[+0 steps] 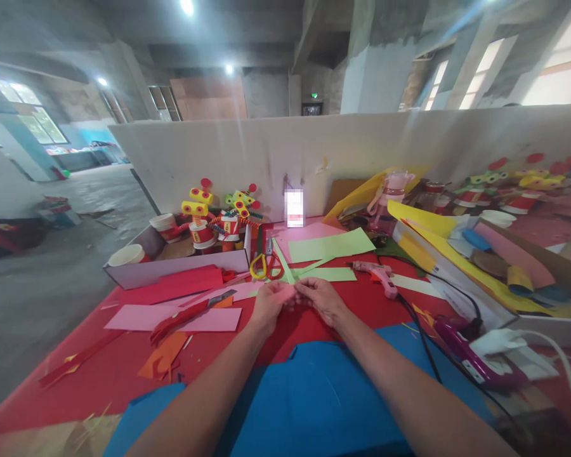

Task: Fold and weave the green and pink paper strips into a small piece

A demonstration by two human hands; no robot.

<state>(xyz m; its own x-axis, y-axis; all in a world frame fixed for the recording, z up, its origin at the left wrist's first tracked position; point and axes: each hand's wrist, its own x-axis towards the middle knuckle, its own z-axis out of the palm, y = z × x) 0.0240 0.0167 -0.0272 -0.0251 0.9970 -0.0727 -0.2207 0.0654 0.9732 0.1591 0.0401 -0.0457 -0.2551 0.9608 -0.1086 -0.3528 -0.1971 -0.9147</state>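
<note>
Both hands meet at the middle of the table. My left hand [268,306] is closed with its fingertips on a pink paper strip [283,293]. Close beside it, my right hand [321,299] pinches the joined end of the strips. A light green paper strip [283,260] runs up and away from the fingertips. Another green strip [314,265] slants off to the right. Just beyond the hands lie scissors [257,267] with one yellow and one red handle. How the strip ends overlap is partly hidden by my fingers.
A pink hot glue gun [383,277] lies right, its cable leading toward a purple power strip [476,362]. Pink sheets [143,317] and a utility knife [219,297] lie left. Paper-cup figures [201,235] stand in a box [181,270]. Blue sheets [323,400] cover the front.
</note>
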